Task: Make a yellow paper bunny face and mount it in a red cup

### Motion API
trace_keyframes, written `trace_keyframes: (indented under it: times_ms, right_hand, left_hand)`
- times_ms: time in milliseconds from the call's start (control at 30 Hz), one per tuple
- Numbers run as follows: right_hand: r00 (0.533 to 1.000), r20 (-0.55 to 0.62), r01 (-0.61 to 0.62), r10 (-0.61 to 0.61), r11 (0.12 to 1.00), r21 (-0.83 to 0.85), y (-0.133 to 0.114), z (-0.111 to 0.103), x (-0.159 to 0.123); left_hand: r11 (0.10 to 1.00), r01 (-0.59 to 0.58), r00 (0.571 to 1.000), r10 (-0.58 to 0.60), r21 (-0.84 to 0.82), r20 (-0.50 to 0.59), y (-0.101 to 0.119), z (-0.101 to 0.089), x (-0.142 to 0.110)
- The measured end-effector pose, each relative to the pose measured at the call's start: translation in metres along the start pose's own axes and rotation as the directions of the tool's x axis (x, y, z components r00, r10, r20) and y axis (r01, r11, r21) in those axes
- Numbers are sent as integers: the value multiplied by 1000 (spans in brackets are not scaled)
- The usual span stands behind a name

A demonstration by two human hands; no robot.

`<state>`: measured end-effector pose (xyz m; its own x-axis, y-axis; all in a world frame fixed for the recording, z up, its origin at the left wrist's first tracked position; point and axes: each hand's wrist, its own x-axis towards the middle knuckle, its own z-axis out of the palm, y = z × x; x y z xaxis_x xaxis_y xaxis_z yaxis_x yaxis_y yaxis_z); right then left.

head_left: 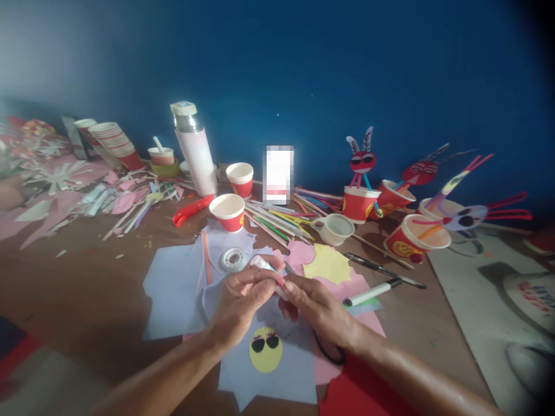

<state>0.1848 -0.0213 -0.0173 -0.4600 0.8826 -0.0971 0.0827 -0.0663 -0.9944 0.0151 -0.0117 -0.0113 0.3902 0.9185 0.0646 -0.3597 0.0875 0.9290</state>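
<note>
My left hand (243,297) is closed around a small white tube (262,264), glue-like in shape, its label hidden by the fingers. My right hand (318,306) meets it fingertip to fingertip, pinching at a small reddish bit (281,283) that I cannot make out. Below the hands, a round yellow paper face (266,358) with black sunglasses lies on blue paper (234,381). Black scissor handles (330,351) show partly under my right wrist. A white tape roll (234,259) lies just beyond my left hand.
Paper cups (227,214) stand ahead, near a white flask (195,156) and a lit, blurred-out screen (278,173). Coloured sticks (277,222) and a small white cup (336,230) lie beyond. Markers (373,292) and cups with paper figures (362,202) are right; paper scraps (125,199) are left.
</note>
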Motion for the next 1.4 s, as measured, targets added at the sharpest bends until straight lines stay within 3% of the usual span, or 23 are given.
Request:
trace_keyframes:
  times_ms: [100,233,400,533,633,767,867,933,1000,1067,1133,1233,1400]
  right_hand:
    - [999,49,-14,10,997,82,0,-1,2]
    - [999,-42,4,-1,997,74,1,1,3]
    - [996,-90,33,-18,984,174,4,7,1]
    - [995,-98,59,-37,969,239,0,6,2]
    - [993,-113,44,-25,984,172,-3,5,2]
    - [966,-255,13,-34,997,-81,0,6,-2]
    - [944,-327,-32,-38,978,-207,2,7,-5]
    - [956,-289,8,-46,991,-131,2,6,-4]
    - [984,-169,59,-56,998,11,1,5,-2]
    - [998,-36,58,-53,987,153,1,4,1]
    - [998,24,43,-50,974,221,2,5,3]
    - [997,-42,69,-62,980,186,4,6,3]
    - [976,-215,47,-17,990,136,7,8,-1]
  left_hand:
    - [999,-32,999,32,2,7,-2,-3,-1]
    - [998,-53,997,51,35,55,-1,-5,0]
    - [979,-50,998,40,197,57,4,-5,0]
    - [998,5,989,-15,66,149,3,-2,0]
    - [999,-21,991,16,30,133,1,1,0]
    - [991,-51,998,47,121,33,-1,2,1]
    - [994,-42,999,40,99,22,-3,2,0]
    - [997,-46,999,45,64,21,-4,2,0]
    - [1000,-25,999,25,3,44,-4,2,0]
    - [998,20,996,-14,-66,90,-4,1,1]
    - [993,38,993,-24,-115,118,-4,1,1]
    - [991,11,995,1,-130,97,-6,-1,1]
    - [1000,-1,1000,1,2,-6,-10,-5,-1]
